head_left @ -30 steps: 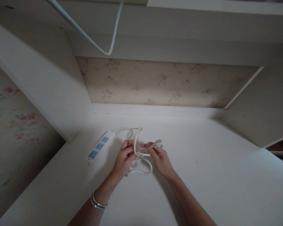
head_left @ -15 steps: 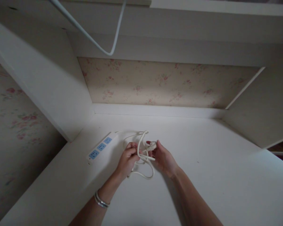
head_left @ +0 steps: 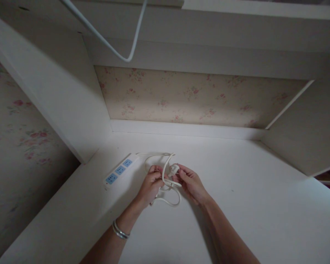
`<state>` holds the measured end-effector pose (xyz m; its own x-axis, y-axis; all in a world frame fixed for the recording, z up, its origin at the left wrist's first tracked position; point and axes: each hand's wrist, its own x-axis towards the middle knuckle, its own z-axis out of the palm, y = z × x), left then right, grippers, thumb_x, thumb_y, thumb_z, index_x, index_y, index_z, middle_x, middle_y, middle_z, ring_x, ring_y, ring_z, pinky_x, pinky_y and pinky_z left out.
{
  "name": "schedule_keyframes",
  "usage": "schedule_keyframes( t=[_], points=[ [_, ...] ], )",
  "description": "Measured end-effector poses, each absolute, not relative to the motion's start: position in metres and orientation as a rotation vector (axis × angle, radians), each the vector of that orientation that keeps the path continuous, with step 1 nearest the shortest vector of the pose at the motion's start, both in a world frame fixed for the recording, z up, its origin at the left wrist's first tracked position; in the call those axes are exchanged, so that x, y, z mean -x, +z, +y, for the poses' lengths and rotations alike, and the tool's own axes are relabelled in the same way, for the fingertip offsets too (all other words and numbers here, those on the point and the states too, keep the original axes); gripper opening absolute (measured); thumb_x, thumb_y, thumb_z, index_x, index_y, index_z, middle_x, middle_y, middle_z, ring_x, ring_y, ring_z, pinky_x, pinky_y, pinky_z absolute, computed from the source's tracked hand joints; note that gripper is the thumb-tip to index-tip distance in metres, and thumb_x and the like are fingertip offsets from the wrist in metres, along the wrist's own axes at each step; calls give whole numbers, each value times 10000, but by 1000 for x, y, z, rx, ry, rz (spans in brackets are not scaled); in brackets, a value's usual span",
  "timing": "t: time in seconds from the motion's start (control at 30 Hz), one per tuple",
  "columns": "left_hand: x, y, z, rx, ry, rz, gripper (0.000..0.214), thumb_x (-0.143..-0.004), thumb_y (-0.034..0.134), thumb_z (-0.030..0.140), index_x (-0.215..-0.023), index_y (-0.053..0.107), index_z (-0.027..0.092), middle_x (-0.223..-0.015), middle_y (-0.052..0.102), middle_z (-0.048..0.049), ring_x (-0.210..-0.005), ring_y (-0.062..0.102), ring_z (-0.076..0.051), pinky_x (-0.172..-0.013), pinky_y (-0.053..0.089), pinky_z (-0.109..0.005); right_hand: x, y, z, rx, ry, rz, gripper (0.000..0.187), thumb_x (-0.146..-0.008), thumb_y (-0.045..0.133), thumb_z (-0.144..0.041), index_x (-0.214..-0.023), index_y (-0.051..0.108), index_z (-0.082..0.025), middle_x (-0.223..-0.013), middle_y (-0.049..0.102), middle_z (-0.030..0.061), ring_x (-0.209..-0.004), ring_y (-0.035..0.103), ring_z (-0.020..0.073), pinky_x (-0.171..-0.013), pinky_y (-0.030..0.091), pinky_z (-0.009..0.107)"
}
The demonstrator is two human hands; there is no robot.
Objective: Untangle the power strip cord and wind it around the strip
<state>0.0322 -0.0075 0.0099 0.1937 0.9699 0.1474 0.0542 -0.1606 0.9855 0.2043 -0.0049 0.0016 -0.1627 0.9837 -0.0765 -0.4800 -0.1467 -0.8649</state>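
Note:
A white power strip (head_left: pixel 119 171) with several blue socket faces lies slantwise on the white desktop, left of my hands. Its white cord (head_left: pixel 172 204) runs from the far end into loose loops between my hands. My left hand (head_left: pixel 151 185) is closed around part of these loops, a silver bangle on its wrist. The fingers of my right hand (head_left: pixel 191 183) are pinched on the white plug (head_left: pixel 174 169) at the cord's end. Some of the cord is hidden behind my left fingers.
White side panels (head_left: pixel 71 91) flank the desktop (head_left: pixel 250 205). Behind it is flowered wallpaper (head_left: pixel 192 97) above a low white ledge. A shelf (head_left: pixel 209 33) overhangs the back, and a bent pale cable (head_left: pixel 128 58) hangs from above at the upper left.
My right hand has turned the plug, and its fingers have shifted on it. My left hand keeps its hold on the cord loops. The whole view has moved slightly.

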Motion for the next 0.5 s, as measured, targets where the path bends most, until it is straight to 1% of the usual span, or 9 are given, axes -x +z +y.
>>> schedule_keyframes(
  t=[0.1,0.23,0.33,0.4,0.47,0.5],
  points=[
    [-32,6,-8,-1522,1108,1083,196,-677,541,96,-722,709,187,-924,421,-31,-923,479,-171,-836,403,-290,-203,-4,-2,913,1521,-986,372,-709,758,-356,-1039,699,-194,-859,696,32,-694,603,122,-697,486,267],
    [-32,4,-8,-1600,1065,1137,186,-690,543,110,-698,709,193,-845,369,-12,-896,448,-166,-839,389,-282,-203,-13,1,1039,1352,-1206,273,-686,763,-391,-889,744,-209,-906,649,36,-807,581,157,-739,456,296],
    [-32,5,-9,-1629,1054,1111,187,-689,548,102,-706,710,194,-875,393,-16,-927,453,-166,-878,377,-281,-205,-13,1,1085,1327,-1299,261,-738,699,-452,-847,754,-221,-946,613,45,-852,567,170,-745,443,308],
    [-31,6,-10,-1632,1040,1073,221,-678,534,72,-726,714,192,-923,410,-24,-944,468,-164,-892,379,-283,-206,-10,1,1110,1268,-1385,303,-782,641,-481,-750,754,-201,-941,609,59,-864,559,174,-738,435,305],
    [-31,7,-11,-1644,1029,1045,238,-681,526,57,-737,717,188,-965,415,-33,-956,481,-164,-898,384,-288,-205,-8,0,1128,1203,-1445,330,-784,634,-482,-692,740,-184,-914,622,66,-878,559,182,-747,431,304],
    [-32,7,-11,-1651,1024,1033,237,-687,528,58,-741,719,187,-978,415,-36,-964,485,-165,-899,388,-291,-205,-8,0,1139,1201,-1440,315,-770,650,-477,-708,733,-179,-877,631,62,-851,565,180,-733,434,302]
  ],
)
